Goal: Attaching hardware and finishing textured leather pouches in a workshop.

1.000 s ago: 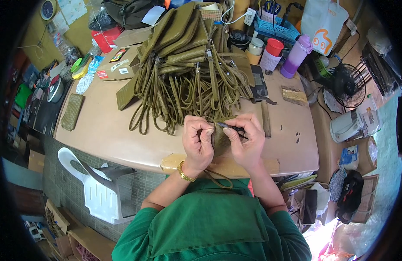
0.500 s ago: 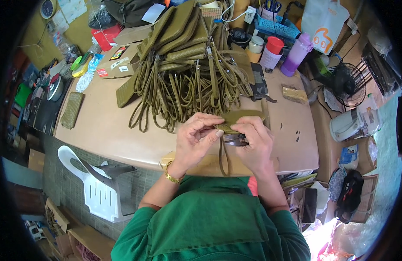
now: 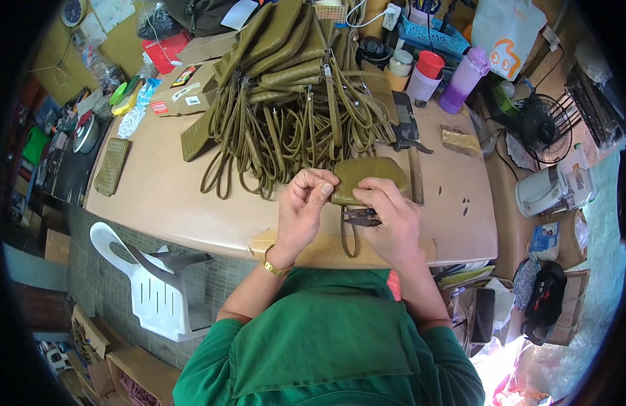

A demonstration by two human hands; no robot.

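Olive pouch (image 3: 367,174) in hand, edge trimming underway.
Left hand (image 3: 305,203) fingers pinch pouch; right hand (image 3: 387,220) fingers clamp snips (image 3: 362,216). Strapped pile (image 3: 293,88) crowds worktop (image 3: 171,196).

Small home-style craft workshop for making woven olive-green pouches.

A beige worktable (image 3: 171,196) is taking up most of the room, w/ a big pile of finished olive pouches and looped straps (image 3: 293,88) heaping across it. Cardboard boxes (image 3: 184,95), a hand tool (image 3: 411,145), plastic cups and a purple bottle (image 3: 462,81) are crowding the far edge. A white plastic chair (image 3: 150,284), a small fan (image 3: 543,128) and more clutter are sitting around the table, over a tiled floor.
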